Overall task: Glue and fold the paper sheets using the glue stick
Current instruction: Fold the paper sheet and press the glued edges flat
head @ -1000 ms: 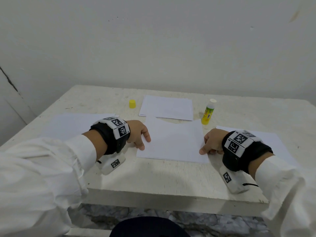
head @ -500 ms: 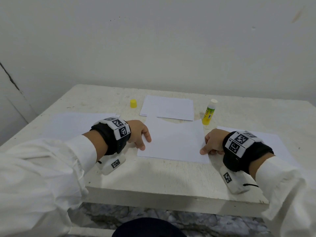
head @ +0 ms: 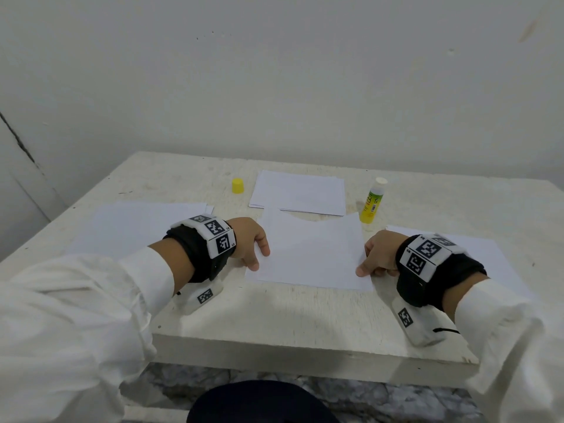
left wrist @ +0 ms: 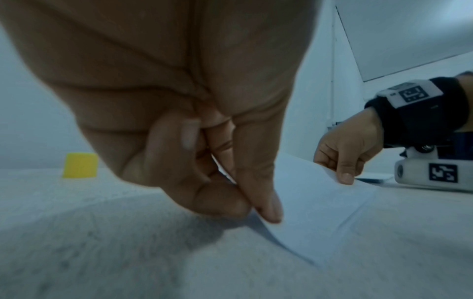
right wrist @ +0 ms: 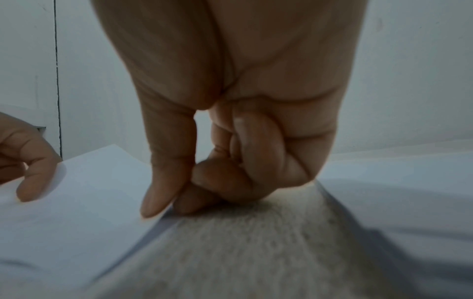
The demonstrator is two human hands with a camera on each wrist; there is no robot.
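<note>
Your left hand (head: 248, 244) holds the left edge of the middle sheet (head: 311, 254), near its front corner. In the left wrist view the thumb (left wrist: 258, 194) and a curled finger pinch this edge, and the corner is lifted a little from the table (head: 274, 319). Your right hand (head: 380, 254) does the same at the right edge: in the right wrist view the thumb (right wrist: 161, 188) lies on top of the paper and the bent fingers (right wrist: 212, 190) are under it, so this hand also grips the sheet. The sheet lies between your two hands, directly in front of you.

Under your left wrist there is another sheet (head: 128, 224), and one more sheet (head: 476, 254) lies under your right wrist. Behind the middle sheet you see a small stack of paper (head: 299, 192); its front edge meets the back edge of the middle sheet. The glue stick (head: 372, 201) stands upright just beside the back right corner of the middle sheet, with its white top uncovered. Its yellow cap (head: 237, 185) stands apart, left of the stack.

The table is whitish and rough, with small marks. Behind it is a plain pale wall (head: 274, 87).
</note>
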